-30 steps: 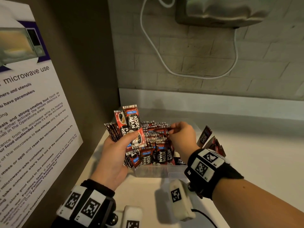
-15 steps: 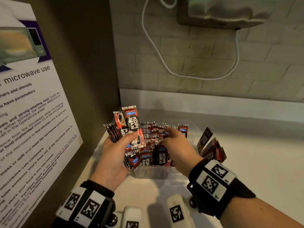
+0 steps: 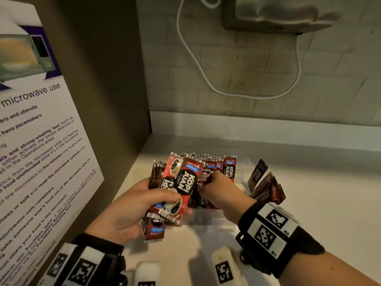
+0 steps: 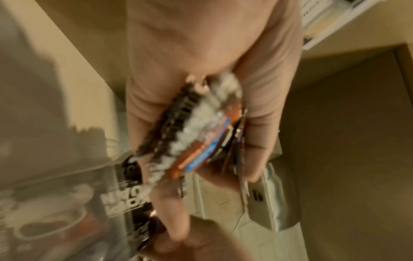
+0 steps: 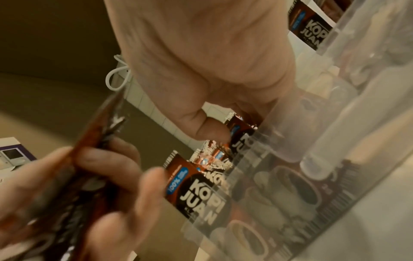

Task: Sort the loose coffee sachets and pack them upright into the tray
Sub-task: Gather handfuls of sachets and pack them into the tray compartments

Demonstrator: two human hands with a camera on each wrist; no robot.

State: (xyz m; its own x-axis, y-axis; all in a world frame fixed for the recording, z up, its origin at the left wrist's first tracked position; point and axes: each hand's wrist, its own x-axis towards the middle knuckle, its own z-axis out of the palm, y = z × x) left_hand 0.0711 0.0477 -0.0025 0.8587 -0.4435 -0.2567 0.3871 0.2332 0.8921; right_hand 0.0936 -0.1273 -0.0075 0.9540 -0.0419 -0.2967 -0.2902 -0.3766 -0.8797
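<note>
My left hand (image 3: 173,203) grips a fanned bundle of red-and-black coffee sachets (image 3: 183,180) just left of the clear plastic tray (image 3: 208,220). The left wrist view shows the same bundle (image 4: 196,134) squeezed between thumb and fingers. Several sachets (image 3: 229,168) stand packed in the tray. My right hand (image 3: 208,182) reaches into the tray from the right, its fingers curled among them. In the right wrist view its thumb (image 5: 208,128) pinches a sachet (image 5: 240,130) behind the tray wall (image 5: 290,141).
Loose sachets (image 3: 266,188) lean in a heap on the white counter (image 3: 329,213) right of the tray. A microwave-use poster (image 3: 41,141) covers the side wall at left. A white cable (image 3: 198,65) hangs down the tiled back wall below a metal appliance (image 3: 278,13).
My left hand has lowered its bundle and tilted it right, toward the tray. My right hand has shifted slightly left and nearer among the sachets in the tray.
</note>
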